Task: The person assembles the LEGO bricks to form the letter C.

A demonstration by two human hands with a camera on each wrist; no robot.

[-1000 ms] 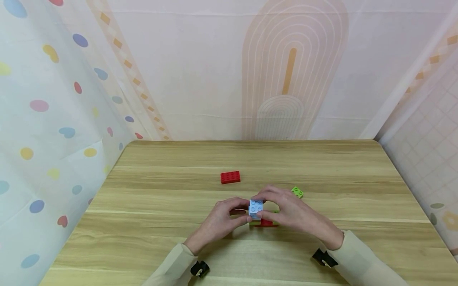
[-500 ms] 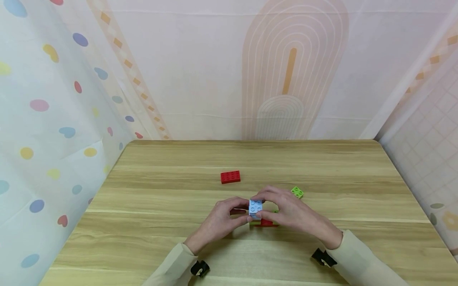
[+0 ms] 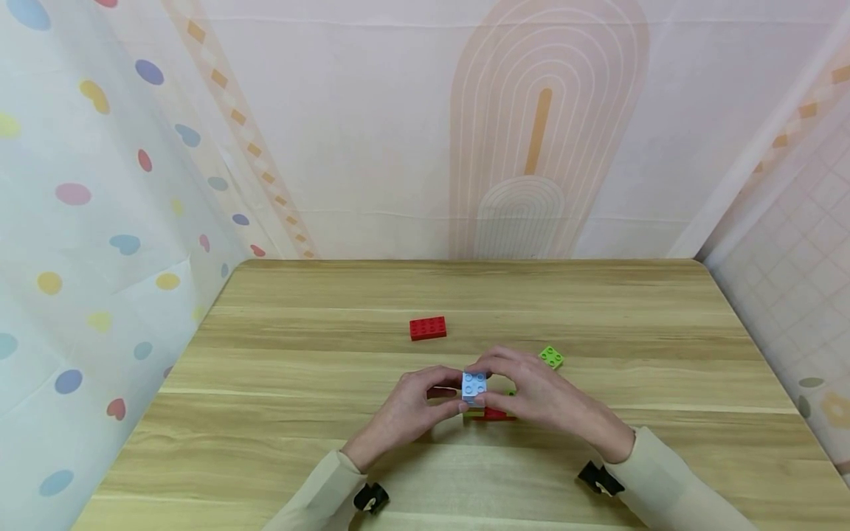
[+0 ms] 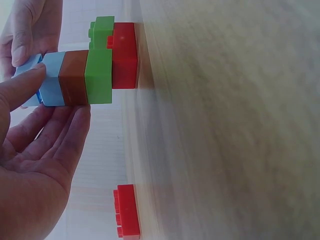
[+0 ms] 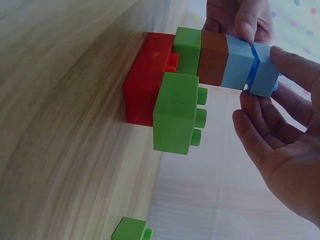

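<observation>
My right hand [image 3: 541,391] pinches a light blue toy building brick [image 5: 263,72] between thumb and fingers. It sits slightly tilted, with a narrow gap at one side, on top of a second light blue brick [image 5: 237,62]. Below come a brown brick [image 5: 212,57] and a green brick [image 5: 187,52], all on one end of a red base brick [image 5: 145,80]. Another green brick [image 5: 175,112] overhangs the base's other end. My left hand [image 3: 418,402] holds the stack from the left, its thumb near the seam of the blue bricks and its fingers by the brown one.
A loose red brick [image 3: 428,328] lies on the wooden table [image 3: 299,354] beyond my left hand. Behind my right hand is a small green brick [image 3: 551,357]. Patterned cloth [image 3: 372,147] hangs at the back and sides.
Hardly anything differs. Both hands keep their holds at the stack, and the top light blue brick stays in nearly the same place.
</observation>
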